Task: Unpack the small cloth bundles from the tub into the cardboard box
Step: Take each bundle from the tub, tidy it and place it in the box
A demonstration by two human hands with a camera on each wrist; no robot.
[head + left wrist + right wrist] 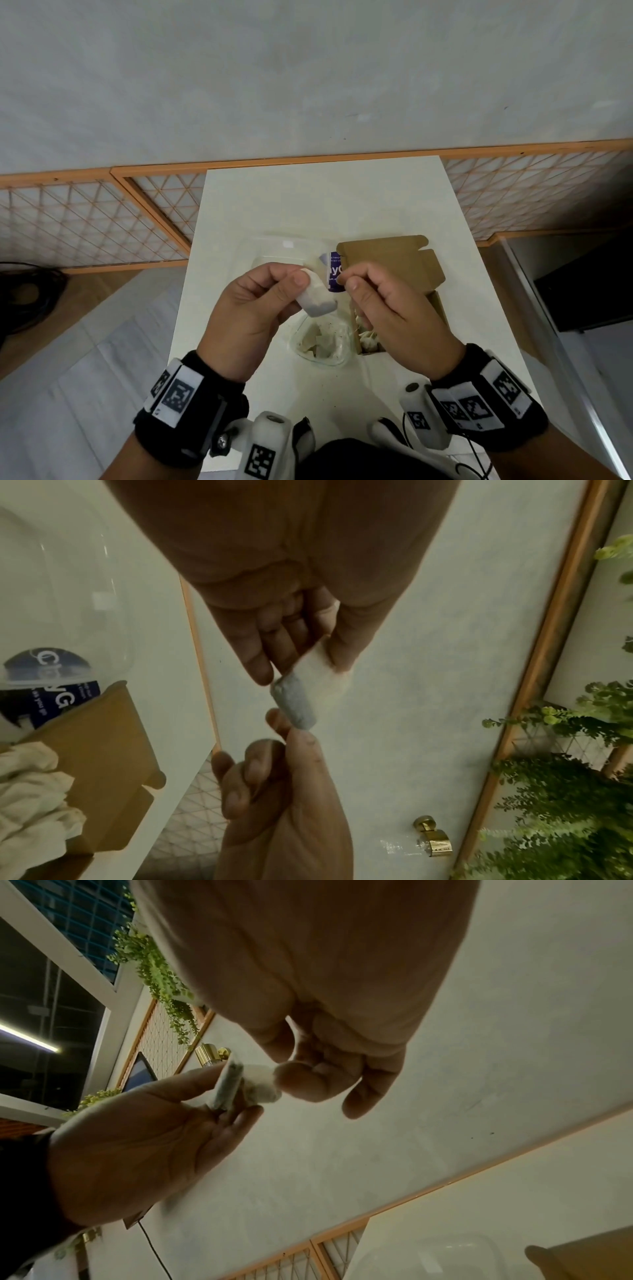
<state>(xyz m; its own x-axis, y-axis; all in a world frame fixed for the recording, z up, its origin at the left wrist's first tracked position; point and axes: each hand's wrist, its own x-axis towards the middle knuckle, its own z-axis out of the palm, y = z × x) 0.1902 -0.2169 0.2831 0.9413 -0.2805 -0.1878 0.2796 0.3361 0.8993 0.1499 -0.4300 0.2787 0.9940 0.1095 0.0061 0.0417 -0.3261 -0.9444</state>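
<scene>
Bundle: small rolled cloth bundle (pixel 317 295) held up over the clear tub (pixel 323 339)
Left hand (pixel 253 308): pinching it
Right hand (pixel 387 308): at 3 o'clock, fingers curled, grip unclear
Cardboard box (pixel 390 270): at 3 o'clock of tub, open, cloths inside

The cloth bundle (pixel 317 294) is off-white with a grey end. The cardboard box (pixel 394 263) is plain brown. The tub (pixel 323 339) is clear, its label (pixel 334 275) dark blue with white letters. The tabletop (pixel 325 202) is white. The wristbands (pixel 186 404) are black with black-and-white square markers.
</scene>
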